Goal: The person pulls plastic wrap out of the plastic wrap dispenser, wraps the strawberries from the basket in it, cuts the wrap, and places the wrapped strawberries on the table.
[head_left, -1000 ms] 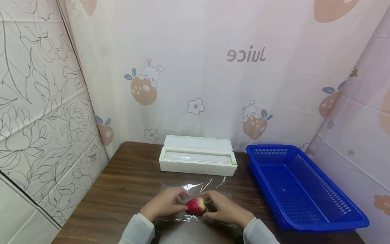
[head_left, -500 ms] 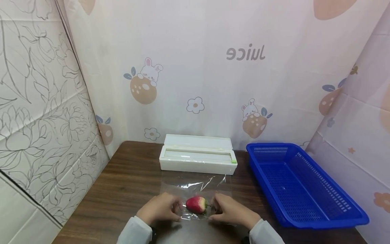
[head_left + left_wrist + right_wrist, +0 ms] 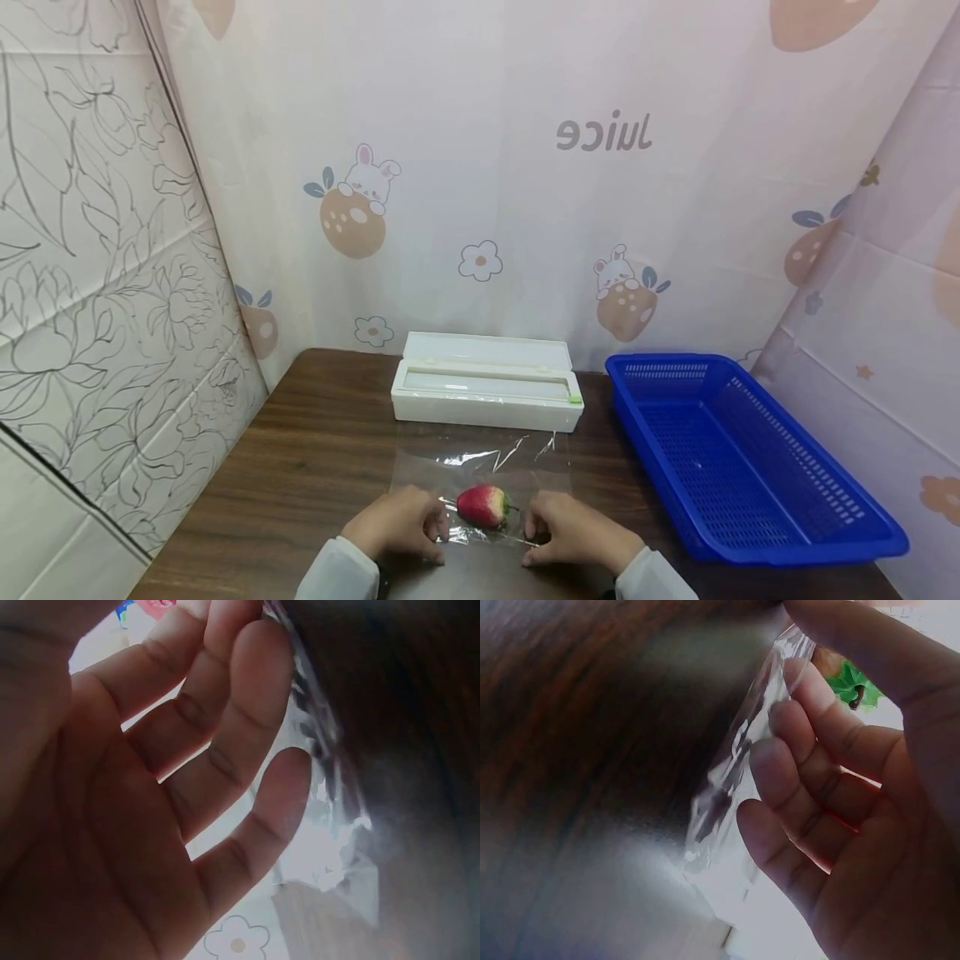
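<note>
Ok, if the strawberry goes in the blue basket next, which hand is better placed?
Probably the right hand. It is beside the strawberry, on the side nearer the blue basket, while the left hand is on the opposite side and would have to reach across.

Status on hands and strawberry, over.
Left hand, right hand: at near edge of film, grip unclear. Strawberry between, on film. Blue basket off right, clear of both.

A hand could pass along the left side of the table (image 3: 322, 442), drop from above onto the strawberry (image 3: 481, 507), or slip between the plastic wrap (image 3: 480, 468) and the blue basket (image 3: 813, 554). Behind the wrap, the white box (image 3: 487, 412) and its raised lid (image 3: 487, 350) stand in the way.
</note>
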Demonstrator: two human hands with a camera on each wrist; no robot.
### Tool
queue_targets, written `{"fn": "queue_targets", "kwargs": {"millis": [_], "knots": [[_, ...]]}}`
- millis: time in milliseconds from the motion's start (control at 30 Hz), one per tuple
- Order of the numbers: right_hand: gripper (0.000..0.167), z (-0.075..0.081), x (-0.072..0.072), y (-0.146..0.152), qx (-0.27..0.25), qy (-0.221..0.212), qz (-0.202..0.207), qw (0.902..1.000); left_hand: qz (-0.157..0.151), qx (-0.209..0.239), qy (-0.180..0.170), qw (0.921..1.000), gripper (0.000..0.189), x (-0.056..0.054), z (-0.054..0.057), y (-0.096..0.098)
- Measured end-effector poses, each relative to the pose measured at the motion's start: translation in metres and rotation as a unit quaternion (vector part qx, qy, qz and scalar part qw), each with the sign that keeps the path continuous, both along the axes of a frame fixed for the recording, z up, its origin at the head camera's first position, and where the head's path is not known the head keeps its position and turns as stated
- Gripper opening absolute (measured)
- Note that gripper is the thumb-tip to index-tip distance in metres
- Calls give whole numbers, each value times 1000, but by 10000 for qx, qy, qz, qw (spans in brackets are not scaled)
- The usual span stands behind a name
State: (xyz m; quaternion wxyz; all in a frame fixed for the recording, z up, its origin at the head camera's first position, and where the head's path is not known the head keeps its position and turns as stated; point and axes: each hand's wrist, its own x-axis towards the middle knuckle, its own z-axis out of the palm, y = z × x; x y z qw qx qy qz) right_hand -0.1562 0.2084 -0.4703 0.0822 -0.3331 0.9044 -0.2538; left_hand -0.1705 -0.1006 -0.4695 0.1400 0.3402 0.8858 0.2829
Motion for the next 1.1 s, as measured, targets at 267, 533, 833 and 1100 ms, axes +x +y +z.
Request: {"fn": "queue_targets", "kwargs": {"millis": [267, 533, 833, 1100], "knots": [[23, -3, -1, -3, 232, 322, 215, 9990, 21, -2, 57, 10000, 18, 0, -1, 1], [21, -3, -2, -1, 131, 513, 326, 9981, -5, 36, 89, 10000, 17, -3, -5, -2], [20, -5, -2, 1, -264, 392, 492, 9977, -87, 458, -63, 9989, 22, -5, -12, -3], [17, -5, -2, 2, -295, 232, 461, 9982, -184, 494, 266, 9983, 19, -9, -14, -3]]}}
